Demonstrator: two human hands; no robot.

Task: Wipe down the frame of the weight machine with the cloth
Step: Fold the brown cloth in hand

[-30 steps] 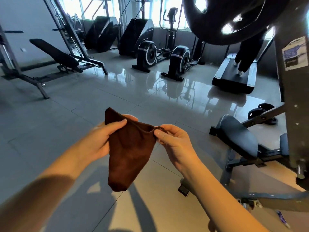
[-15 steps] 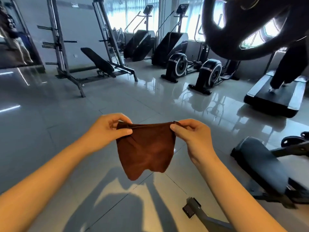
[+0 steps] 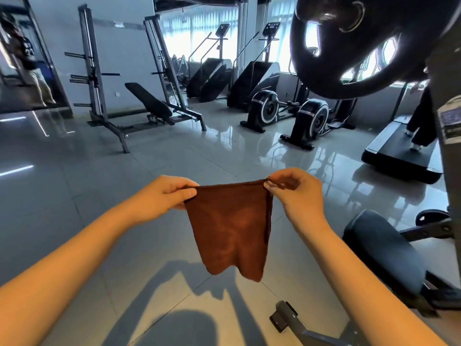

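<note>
Glossy grey floor tiles [image 3: 74, 196] spread beneath us. At our right stands the weight machine's dark metal frame [image 3: 449, 171], with a round black weight plate [image 3: 324, 71] overhead and a padded blue-grey seat [image 3: 381, 250] below. The soft rust-brown cloth [image 3: 229, 231] hangs in the air, apart from the frame, our left hand [image 3: 162, 196] and right hand [image 3: 296, 193] each pinching a top corner. The frame's sticker [image 3: 450, 121] is too blurred to read.

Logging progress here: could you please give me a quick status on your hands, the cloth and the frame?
Left hand and right hand each pinch a top corner. Cloth hangs spread, off the frame. Nothing seen between them.
</note>
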